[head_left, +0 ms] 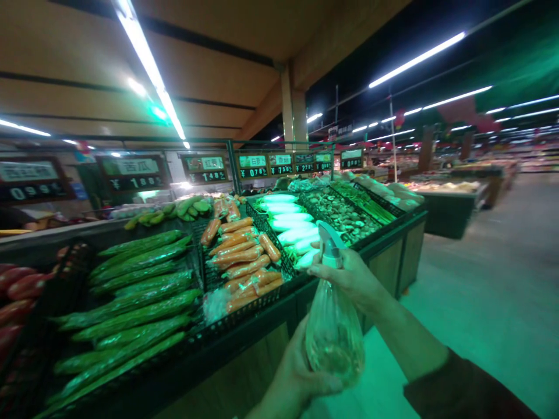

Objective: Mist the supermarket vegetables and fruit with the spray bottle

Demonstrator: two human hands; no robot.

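Note:
A clear spray bottle [335,326] with a pale trigger head is held upright between both my hands, in front of the vegetable stand. My left hand [299,366] wraps round the lower part of the bottle. Higher up, my right hand [349,276] grips the neck just under the spray head [330,241]. A little liquid seems to lie at the bottom of the bottle. Behind the spray head are white radishes [290,221], and to their left lie carrots [240,253] in a black crate.
Cucumbers [144,291] fill a crate at the left, beside reddish produce [21,291]. Mushrooms [343,209] and leafy greens [367,201] lie further right. Price signs [255,166] stand along the back. The aisle floor [471,297] runs along the right.

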